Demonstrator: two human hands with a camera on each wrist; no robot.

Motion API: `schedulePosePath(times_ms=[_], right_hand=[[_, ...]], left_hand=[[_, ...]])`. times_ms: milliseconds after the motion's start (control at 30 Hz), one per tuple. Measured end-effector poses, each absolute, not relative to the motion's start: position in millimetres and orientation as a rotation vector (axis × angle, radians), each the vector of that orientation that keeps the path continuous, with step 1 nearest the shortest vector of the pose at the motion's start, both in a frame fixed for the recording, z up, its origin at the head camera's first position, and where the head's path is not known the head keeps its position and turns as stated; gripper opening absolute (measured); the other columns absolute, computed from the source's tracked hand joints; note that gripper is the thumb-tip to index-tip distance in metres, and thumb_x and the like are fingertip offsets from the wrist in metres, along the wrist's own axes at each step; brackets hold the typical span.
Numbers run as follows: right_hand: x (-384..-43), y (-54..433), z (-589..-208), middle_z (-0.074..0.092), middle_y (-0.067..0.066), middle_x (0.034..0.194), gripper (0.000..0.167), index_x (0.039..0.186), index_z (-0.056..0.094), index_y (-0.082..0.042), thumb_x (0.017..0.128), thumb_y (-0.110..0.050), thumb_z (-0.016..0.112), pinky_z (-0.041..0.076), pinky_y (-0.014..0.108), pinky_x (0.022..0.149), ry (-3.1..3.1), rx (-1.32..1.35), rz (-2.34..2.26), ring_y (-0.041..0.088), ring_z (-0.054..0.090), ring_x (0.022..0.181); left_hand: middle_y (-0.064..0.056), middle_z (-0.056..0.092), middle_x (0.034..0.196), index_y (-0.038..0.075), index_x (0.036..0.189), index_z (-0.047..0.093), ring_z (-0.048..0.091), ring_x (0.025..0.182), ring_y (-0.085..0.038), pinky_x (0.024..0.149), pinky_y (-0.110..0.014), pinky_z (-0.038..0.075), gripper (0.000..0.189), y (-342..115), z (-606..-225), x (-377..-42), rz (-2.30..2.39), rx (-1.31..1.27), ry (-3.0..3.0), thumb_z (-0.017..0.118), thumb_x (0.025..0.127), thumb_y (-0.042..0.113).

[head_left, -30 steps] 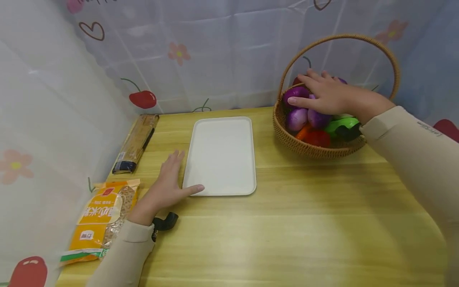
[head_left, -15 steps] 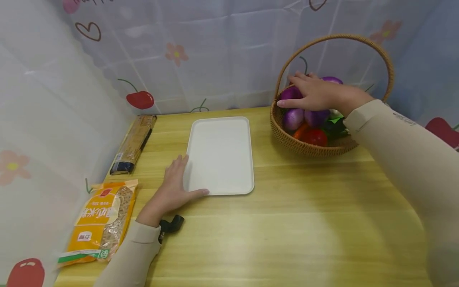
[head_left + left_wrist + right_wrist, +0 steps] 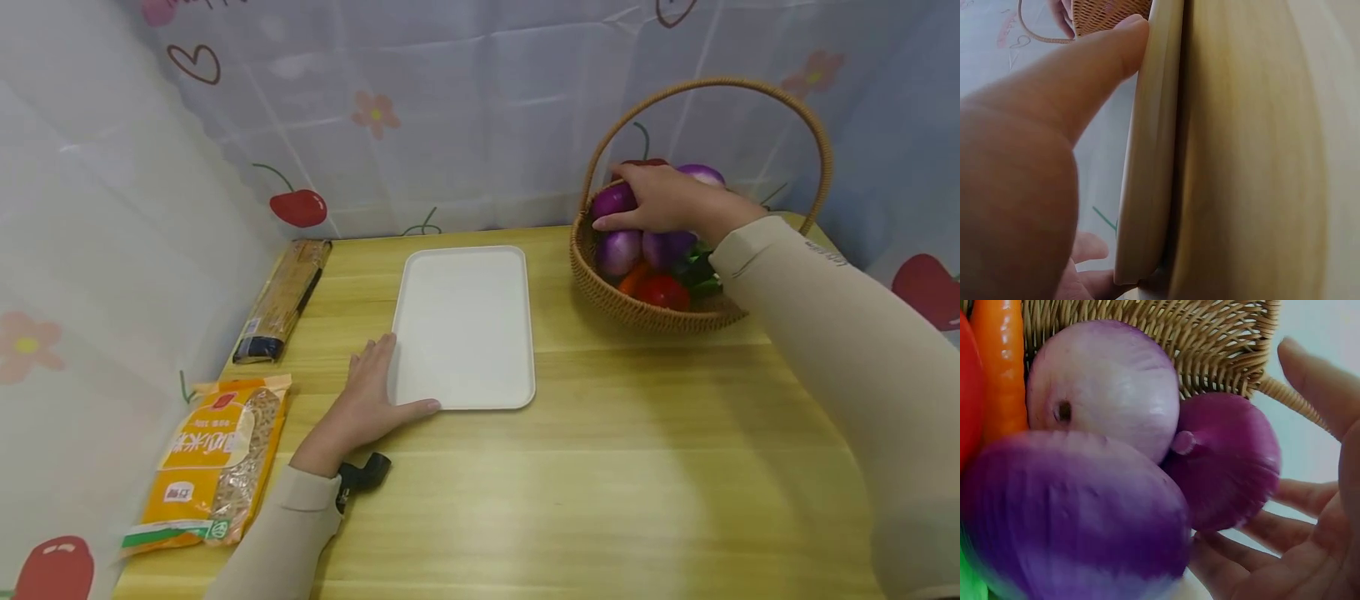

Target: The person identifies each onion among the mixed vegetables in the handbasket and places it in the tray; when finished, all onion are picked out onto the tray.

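Note:
In the head view my left hand (image 3: 363,404) lies at the near left corner of a white rectangular tray (image 3: 465,325), its thumb along the near rim and its fingers by the left side. The left wrist view shows the thumb touching the tray's edge (image 3: 1147,175). My right hand (image 3: 663,198) reaches into a wicker basket (image 3: 652,317) of vegetables. Seen from the right wrist, its fingers extend behind a magenta onion (image 3: 1229,465) and appear to touch it, while the thumb stands apart. A paler purple onion (image 3: 1107,381) and a large purple vegetable (image 3: 1079,512) sit beside it.
The basket also holds a tomato (image 3: 663,292), an orange carrot-like vegetable (image 3: 999,375) and something green. Its tall handle (image 3: 720,82) arches over the right hand. At left lie a yellow food packet (image 3: 206,462) and a long brown packet (image 3: 283,300) on the wooden table (image 3: 600,492).
My right hand has come down into the basket towards the magenta onion, its fingers bending downward. My left hand has moved slightly right and nearer, against the tray's corner.

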State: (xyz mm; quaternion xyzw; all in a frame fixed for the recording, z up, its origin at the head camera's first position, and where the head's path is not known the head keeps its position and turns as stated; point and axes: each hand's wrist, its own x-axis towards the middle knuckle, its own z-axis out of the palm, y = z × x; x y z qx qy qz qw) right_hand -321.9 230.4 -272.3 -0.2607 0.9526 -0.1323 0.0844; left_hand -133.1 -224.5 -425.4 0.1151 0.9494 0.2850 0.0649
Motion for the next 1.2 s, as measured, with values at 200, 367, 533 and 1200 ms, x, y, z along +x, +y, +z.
schedulePosePath(times_ms=[200,367,533,1200], right_hand=[[-322,233,-280,0.058,0.034,0.134,0.072,0.147,0.047,0.009,0.102,-0.040,0.072,0.042,0.065,0.106,2.936,-0.702,-0.470,0.052,0.055,0.122],[-313,240,-272,0.061,0.031,0.130,0.067,0.141,0.056,0.004,0.100,-0.047,0.072,0.045,0.063,0.102,2.997,-0.578,-0.559,0.049,0.055,0.119],[-295,241,-258,0.062,0.029,0.129,0.072,0.142,0.057,0.000,0.098,-0.056,0.069,0.046,0.063,0.099,3.007,-0.576,-0.556,0.046,0.056,0.116],[-218,179,-252,0.072,0.009,0.115,0.053,0.132,0.067,-0.008,0.093,-0.041,0.083,0.057,0.044,0.083,2.926,-1.051,-0.712,0.024,0.068,0.093]], left_hand=[[-0.023,0.011,0.172,0.001,0.168,0.007,0.002,0.157,-0.045,0.124,-0.058,-0.004,0.136,-221,-426,-133,0.859,0.358,2.868,0.078,0.079,0.076],[-0.022,0.011,0.173,0.001,0.168,0.007,0.001,0.157,-0.043,0.124,-0.057,-0.004,0.135,-217,-427,-132,0.848,0.369,2.862,0.077,0.080,0.077],[-0.022,0.011,0.173,0.000,0.168,0.007,0.000,0.158,-0.042,0.125,-0.056,-0.004,0.137,-216,-427,-133,0.833,0.361,2.872,0.076,0.079,0.078],[-0.022,0.010,0.173,0.000,0.168,0.006,-0.001,0.158,-0.040,0.125,-0.054,-0.005,0.137,-219,-426,-131,0.818,0.335,2.866,0.074,0.079,0.080]])
